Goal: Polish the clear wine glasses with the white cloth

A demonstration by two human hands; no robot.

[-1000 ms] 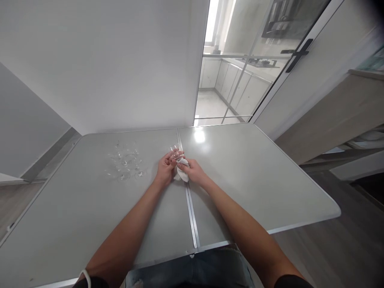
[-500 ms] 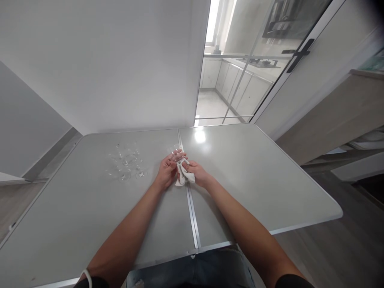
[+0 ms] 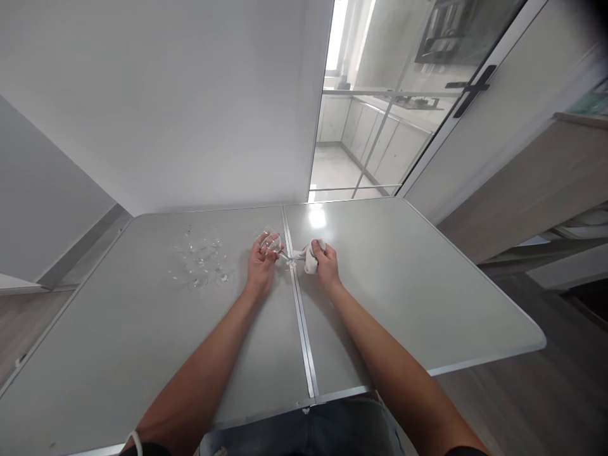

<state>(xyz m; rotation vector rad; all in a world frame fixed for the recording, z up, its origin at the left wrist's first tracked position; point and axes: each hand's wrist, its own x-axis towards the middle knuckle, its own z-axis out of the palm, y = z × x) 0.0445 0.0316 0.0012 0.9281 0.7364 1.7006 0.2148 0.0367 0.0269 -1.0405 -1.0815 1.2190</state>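
Observation:
My left hand point(image 3: 260, 268) is closed around the bowl of a clear stemmed wine glass point(image 3: 271, 242). The glass lies tilted, its stem and foot pointing right over the table's seam. My right hand point(image 3: 327, 265) grips a crumpled white cloth point(image 3: 311, 259) between thumb and fingers. One corner of that cloth reaches left to the foot of the glass; whether they touch, I cannot tell. Further left, several clear glasses point(image 3: 205, 254) stand in a group on the table, their outlines faint.
Both forearms rest above a pale grey table point(image 3: 408, 285) with metal edging and a metal seam point(image 3: 304, 342) down its middle. A white wall point(image 3: 190, 114) rises behind it. At the right back is a glazed door with a black handle point(image 3: 475, 90).
My right hand and the cloth have moved right, away from the bowl. The glass has turned in my left hand, so its foot now points right.

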